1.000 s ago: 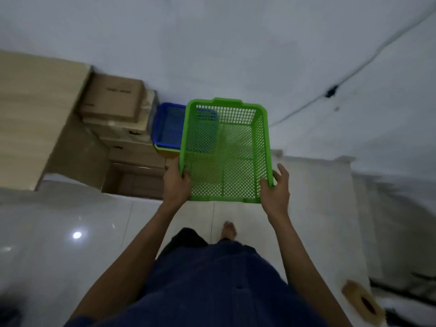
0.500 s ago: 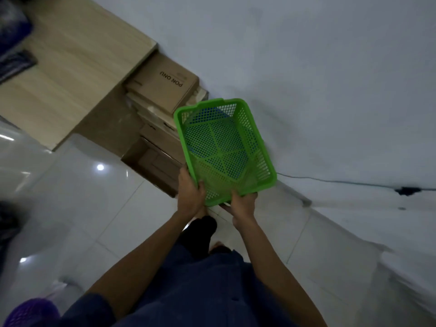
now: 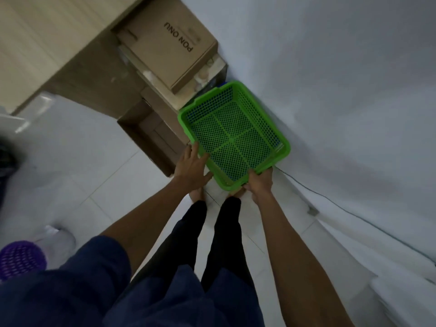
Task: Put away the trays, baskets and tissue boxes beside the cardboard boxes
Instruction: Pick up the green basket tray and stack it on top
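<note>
A green mesh basket sits low beside the stack of cardboard boxes, against the white wall. Blue shows through its mesh, so a blue basket lies under it, with a sliver visible at the far rim. My right hand grips the basket's near corner. My left hand rests with fingers spread against the basket's near left rim.
A wooden tabletop stands at the upper left, with the boxes beside it. A dark cable runs along the wall base at right. A purple mesh basket stands on the white tiled floor at lower left. My legs and feet are below the basket.
The green basket has gone down over the blue basket beside the boxes. My view has tilted and come closer. My left hand has loosened from a grip to spread fingers on the rim.
</note>
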